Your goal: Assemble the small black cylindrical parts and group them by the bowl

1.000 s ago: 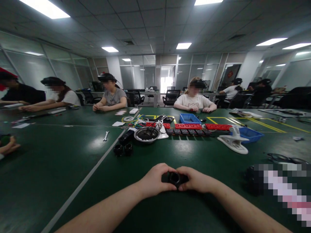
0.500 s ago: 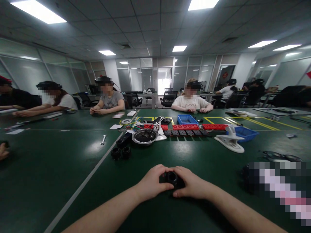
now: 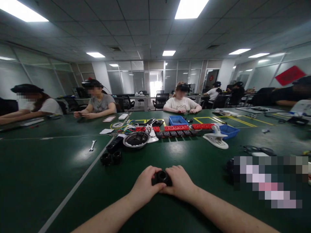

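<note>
Between my two hands is a round black part [image 3: 162,175] with a hole in its top, close to the green table. My left hand [image 3: 147,183] grips it from the left, thumb at the front and fingers behind. From the right, my right hand [image 3: 179,181] is wrapped round it, covering much of that side. Two similar black ring-shaped parts [image 3: 111,158] stand side by side farther off to the left. Just beyond them are a black device [image 3: 115,144] and a round metal dish [image 3: 136,140] with dark contents.
An open-end wrench [image 3: 92,145] lies at left. Across the table are red power strips [image 3: 176,127], blue bins [image 3: 178,120], a white clip stand [image 3: 216,139] and tangled cables [image 3: 123,127]. A blurred-out object [image 3: 264,181] lies at right. Several people sit around.
The view has turned to the right, so the table things appear farther left. My right hand has closed in more tightly round the black part.
</note>
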`<act>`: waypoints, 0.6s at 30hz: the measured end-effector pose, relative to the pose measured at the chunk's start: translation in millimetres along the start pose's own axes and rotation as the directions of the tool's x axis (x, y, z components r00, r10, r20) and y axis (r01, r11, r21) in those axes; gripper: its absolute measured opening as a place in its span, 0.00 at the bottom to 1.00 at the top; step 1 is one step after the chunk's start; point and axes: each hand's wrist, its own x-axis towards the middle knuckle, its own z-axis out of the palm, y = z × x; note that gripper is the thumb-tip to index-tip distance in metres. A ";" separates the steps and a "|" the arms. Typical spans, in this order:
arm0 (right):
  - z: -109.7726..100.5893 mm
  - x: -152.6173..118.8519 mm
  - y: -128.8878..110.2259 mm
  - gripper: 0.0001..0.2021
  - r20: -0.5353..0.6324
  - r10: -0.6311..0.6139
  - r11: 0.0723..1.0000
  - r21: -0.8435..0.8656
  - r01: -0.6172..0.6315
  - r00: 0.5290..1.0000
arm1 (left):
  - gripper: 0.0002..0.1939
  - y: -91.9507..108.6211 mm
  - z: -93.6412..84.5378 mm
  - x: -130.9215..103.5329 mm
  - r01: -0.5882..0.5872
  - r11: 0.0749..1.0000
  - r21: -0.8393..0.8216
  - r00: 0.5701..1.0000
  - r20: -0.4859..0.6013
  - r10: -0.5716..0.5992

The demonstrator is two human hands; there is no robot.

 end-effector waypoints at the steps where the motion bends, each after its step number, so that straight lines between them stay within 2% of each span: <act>1: -2.1 -0.2 1.1 0.24 0.005 -0.020 0.999 0.027 0.020 1.000 | 0.18 -0.3 -1.9 0.6 -0.020 1.000 -0.010 0.999 0.028 0.020; 4: -10.4 1.8 11.4 0.28 0.087 -0.127 0.975 0.193 0.108 0.988 | 0.18 -0.4 -8.5 2.4 -0.070 0.997 -0.041 0.991 0.107 0.074; 7: -16.8 6.0 25.0 0.20 0.193 -0.245 0.925 0.341 0.169 0.950 | 0.18 0.2 -12.4 3.0 -0.077 0.995 -0.070 0.985 0.147 0.087; 10: -15.8 8.9 32.7 0.13 0.212 -0.284 0.890 0.422 0.175 0.935 | 0.19 0.7 -11.3 1.9 -0.085 0.993 -0.076 0.983 0.156 0.096; 12: -11.0 8.8 31.9 0.14 0.189 -0.239 0.896 0.421 0.142 0.952 | 0.18 0.5 -7.8 0.4 -0.081 0.995 -0.066 0.987 0.133 0.089; 14: -4.7 7.2 26.1 0.16 0.151 -0.135 0.930 0.359 0.073 0.979 | 0.18 -0.4 -3.2 -0.9 -0.050 0.998 -0.039 0.996 0.072 0.053; 16: 0.6 4.9 16.7 0.19 0.089 -0.026 0.971 0.240 0.004 0.996 | 0.18 -1.7 1.1 -1.8 -0.010 1.000 -0.005 1.000 -0.009 0.010; 18: 2.9 2.6 7.1 0.21 0.021 0.024 0.994 0.103 -0.026 0.999 | 0.18 -2.7 3.1 -2.0 0.005 1.000 0.020 0.998 -0.064 -0.003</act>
